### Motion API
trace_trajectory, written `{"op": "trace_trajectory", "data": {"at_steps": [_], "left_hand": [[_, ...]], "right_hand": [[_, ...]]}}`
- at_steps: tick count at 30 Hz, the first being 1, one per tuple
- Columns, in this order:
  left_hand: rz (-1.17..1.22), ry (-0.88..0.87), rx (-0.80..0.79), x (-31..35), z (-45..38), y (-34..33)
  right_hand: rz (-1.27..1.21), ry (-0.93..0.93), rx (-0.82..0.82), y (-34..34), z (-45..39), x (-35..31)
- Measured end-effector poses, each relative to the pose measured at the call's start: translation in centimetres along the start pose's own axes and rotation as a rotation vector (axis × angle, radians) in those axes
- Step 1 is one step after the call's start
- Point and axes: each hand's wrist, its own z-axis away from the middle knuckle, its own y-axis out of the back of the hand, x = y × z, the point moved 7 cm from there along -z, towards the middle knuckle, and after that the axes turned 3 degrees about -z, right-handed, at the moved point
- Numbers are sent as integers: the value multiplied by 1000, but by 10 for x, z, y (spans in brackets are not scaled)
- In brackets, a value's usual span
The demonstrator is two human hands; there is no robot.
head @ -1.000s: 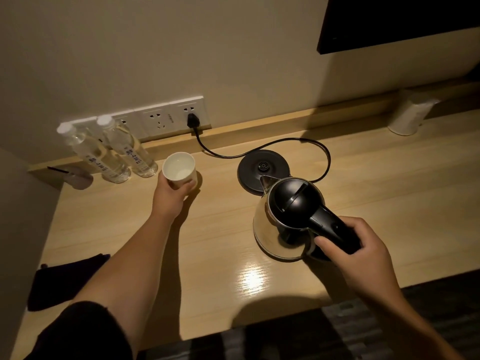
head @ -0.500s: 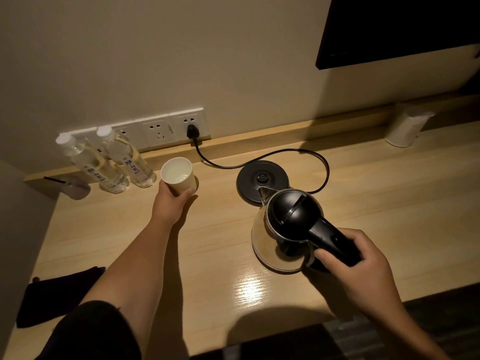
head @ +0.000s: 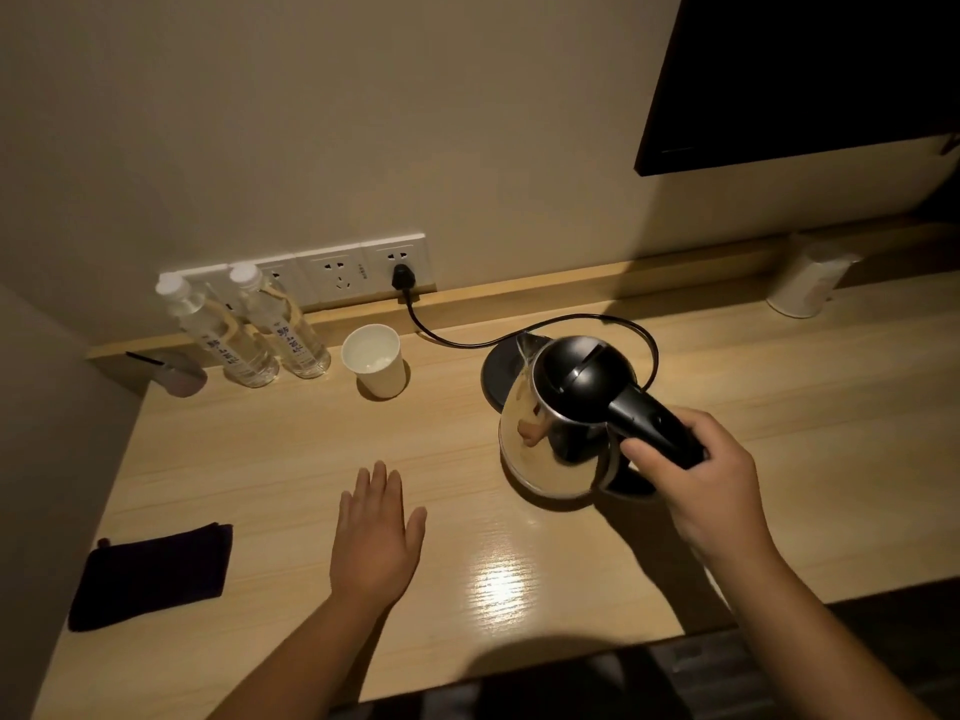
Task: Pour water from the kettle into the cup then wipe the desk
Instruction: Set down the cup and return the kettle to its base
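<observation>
I judge pouring done: the cup (head: pixel 375 362) holds water, my right hand (head: pixel 698 478) fingers grip the kettle (head: pixel 563 415), left hand (head: pixel 375 537) fingers spread, wiping the tabletop (head: pixel 291 459) remains.

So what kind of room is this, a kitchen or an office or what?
Most likely a hotel room: two sealed water bottles and a paper cup stand by an electric kettle on a built-in wooden desk, beneath what looks like a wall-mounted TV.

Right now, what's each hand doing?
Left hand: open, flat, holding nothing.
Right hand: closed on the kettle handle.
</observation>
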Motion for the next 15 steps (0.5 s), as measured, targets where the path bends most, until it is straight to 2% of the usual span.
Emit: {"op": "trace_trajectory", "data": {"at_steps": [5,15], "left_hand": [[-35,0,7,4,1,4],[-43,6,11,4,1,4]], "right_hand": [[-11,63,37,-15,-45,-22],[17,50,64,-50,-97,-11]]}}
